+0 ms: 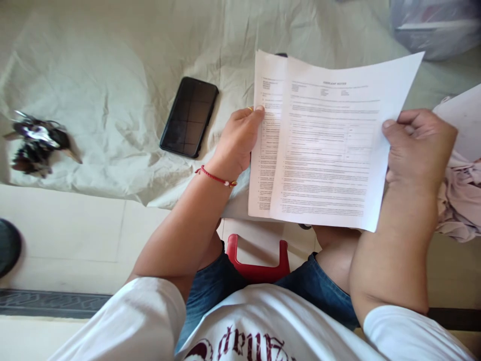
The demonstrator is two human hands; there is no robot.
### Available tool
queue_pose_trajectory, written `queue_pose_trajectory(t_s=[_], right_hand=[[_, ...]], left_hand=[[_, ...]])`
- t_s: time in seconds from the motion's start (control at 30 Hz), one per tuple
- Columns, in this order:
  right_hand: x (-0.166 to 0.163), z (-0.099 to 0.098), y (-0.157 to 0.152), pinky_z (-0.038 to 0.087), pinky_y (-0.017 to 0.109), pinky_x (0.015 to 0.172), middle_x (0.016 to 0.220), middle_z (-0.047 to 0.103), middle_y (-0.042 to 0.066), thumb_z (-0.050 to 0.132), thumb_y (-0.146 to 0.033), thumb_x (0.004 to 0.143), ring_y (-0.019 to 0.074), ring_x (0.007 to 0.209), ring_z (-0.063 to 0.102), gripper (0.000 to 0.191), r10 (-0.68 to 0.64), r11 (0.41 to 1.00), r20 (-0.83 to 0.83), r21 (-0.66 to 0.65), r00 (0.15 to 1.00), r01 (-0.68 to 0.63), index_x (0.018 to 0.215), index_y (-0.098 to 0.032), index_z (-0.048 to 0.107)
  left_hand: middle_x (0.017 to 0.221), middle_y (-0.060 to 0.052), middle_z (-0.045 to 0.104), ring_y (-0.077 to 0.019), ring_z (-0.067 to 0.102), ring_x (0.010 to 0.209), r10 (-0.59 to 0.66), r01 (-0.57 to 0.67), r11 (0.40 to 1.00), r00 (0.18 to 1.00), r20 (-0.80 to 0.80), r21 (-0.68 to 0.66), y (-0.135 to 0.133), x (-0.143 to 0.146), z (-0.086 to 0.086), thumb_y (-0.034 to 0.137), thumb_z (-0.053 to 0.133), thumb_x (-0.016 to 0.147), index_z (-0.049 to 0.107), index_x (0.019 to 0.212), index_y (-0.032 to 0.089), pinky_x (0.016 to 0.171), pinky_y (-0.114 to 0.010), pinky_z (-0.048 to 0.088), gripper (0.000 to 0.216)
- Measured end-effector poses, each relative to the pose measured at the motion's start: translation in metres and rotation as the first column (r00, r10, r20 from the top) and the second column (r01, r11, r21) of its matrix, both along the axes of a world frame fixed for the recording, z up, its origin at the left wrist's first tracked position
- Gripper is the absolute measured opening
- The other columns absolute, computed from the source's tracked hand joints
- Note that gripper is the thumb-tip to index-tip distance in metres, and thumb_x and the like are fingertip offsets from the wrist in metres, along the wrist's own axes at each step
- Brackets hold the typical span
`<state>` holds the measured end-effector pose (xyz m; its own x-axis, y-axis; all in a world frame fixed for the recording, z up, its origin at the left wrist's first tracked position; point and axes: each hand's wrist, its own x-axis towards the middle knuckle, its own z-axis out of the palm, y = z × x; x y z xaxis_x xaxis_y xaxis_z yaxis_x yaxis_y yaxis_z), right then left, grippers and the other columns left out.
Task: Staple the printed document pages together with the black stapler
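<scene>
Because printed sheets [326, 140] can sag, the left hand [241, 133] and right hand [419, 145] each pinch one side edge, thumbs on top, probably leaving the text uncovered, above the near edge of the surface [112, 100]; the phone [190, 118] lies apart, left.

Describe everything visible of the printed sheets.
The printed sheets are white paper, at least two overlapping, the front one shifted right. Dark text and ruled lines cover them, mostly too small to read. The upper edge waves slightly. The left hand grips the left edge, the right hand the right edge, over the pale cloth's near edge.
</scene>
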<state>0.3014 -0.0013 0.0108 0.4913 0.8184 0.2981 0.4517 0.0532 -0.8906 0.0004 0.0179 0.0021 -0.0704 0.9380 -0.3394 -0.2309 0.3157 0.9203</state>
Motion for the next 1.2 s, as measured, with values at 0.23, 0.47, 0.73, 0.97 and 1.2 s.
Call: queue_pose_trajectory(t_s=[0.23, 0.47, 0.73, 0.97, 1.2], right_hand=[[0.02, 0.009, 0.001, 0.045, 0.027, 0.057, 0.065, 0.071, -0.003, 0.066, 0.012, 0.072, 0.0116, 0.057, 0.061, 0.031, -0.113, 0.989, 0.019, -0.091, 0.993, 0.114, 0.077, -0.017, 0.077], [0.018, 0.006, -0.001, 0.045, 0.028, 0.058, 0.064, 0.071, -0.002, 0.069, 0.012, 0.074, 0.0119, 0.057, 0.06, 0.031, -0.111, 0.979, 0.049, -0.168, 0.993, 0.118, 0.081, -0.017, 0.08], [0.031, 0.009, 0.003, 0.046, 0.03, 0.058, 0.065, 0.07, -0.002, 0.067, 0.015, 0.072, 0.0134, 0.057, 0.062, 0.035, -0.168, 0.969, 0.103, -0.167, 0.98, 0.184, 0.078, -0.017, 0.08], [0.072, -0.005, -0.003, 0.048, 0.032, 0.059, 0.07, 0.074, -0.001, 0.074, 0.003, 0.073, 0.0138, 0.059, 0.063, 0.029, -0.131, 0.982, 0.203, -0.108, 0.97, 0.155, 0.086, -0.021, 0.084], [0.08, -0.008, -0.014, 0.047, 0.032, 0.059, 0.07, 0.076, 0.0, 0.073, -0.004, 0.068, 0.0135, 0.057, 0.061, 0.029, -0.143, 0.978, 0.208, -0.123, 0.968, 0.171, 0.086, -0.023, 0.087]], left_hand=[[0.098, -0.008, 0.081, -0.0325, 0.078, 0.128, 0.0, 0.0, 1.0, 1.0, 0.004, 0.013, -0.001, -0.005, 0.004, 0.037, 0.075, 0.1, 0.072, 0.098, 0.023, 0.103, -0.041, 0.065, 0.015], [0.092, -0.009, 0.08, -0.0319, 0.076, 0.132, -0.029, 0.028, 0.999, 0.999, 0.042, 0.015, -0.003, -0.004, 0.011, 0.035, 0.069, 0.106, 0.065, 0.082, 0.022, 0.104, -0.041, 0.065, 0.027], [0.093, -0.008, 0.082, -0.0325, 0.07, 0.14, -0.053, 0.051, 0.998, 0.997, 0.05, 0.038, -0.002, -0.005, 0.009, 0.048, 0.075, 0.101, 0.063, 0.078, 0.028, 0.113, -0.044, 0.061, 0.033], [0.095, -0.005, 0.085, -0.0362, 0.057, 0.155, -0.092, 0.09, 0.993, 0.995, 0.026, 0.074, -0.003, -0.011, 0.005, 0.049, 0.08, 0.093, 0.07, 0.085, 0.035, 0.127, -0.053, 0.049, 0.019], [0.101, -0.008, 0.087, -0.0388, 0.042, 0.167, -0.125, 0.123, 0.978, 0.992, 0.0, 0.169, -0.004, -0.023, 0.002, 0.062, 0.09, 0.082, 0.064, 0.075, 0.034, 0.137, -0.056, 0.04, 0.039]])
